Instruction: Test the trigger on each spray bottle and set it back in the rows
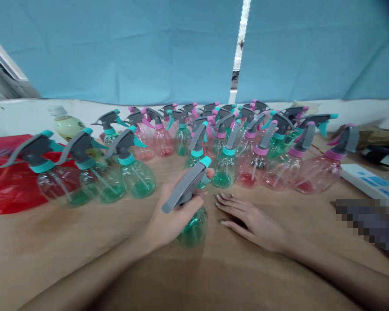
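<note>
My left hand (171, 214) is wrapped round the neck of a green spray bottle (192, 229) with a grey trigger head and a turquoise nozzle. Part of its neck and collar is hidden by my fingers. Palm down on the brown tabletop (194, 276), my right hand (251, 220) lies with its fingers stretched out, holding nothing. Just beyond it stands another green spray bottle (225, 170), and beside that one is a pink spray bottle (251, 170). To the left, three green bottles stand in a row, the closest to me being this green spray bottle (138, 179).
Several more pink and green spray bottles crowd the back. A red plastic bag (16, 185) and a capped bottle (66, 123) are at the left. On the right lie a white-and-blue box (371, 179), a black object (384, 155) and a pixelated dark patch. Blue sheeting (132, 52) hangs behind.
</note>
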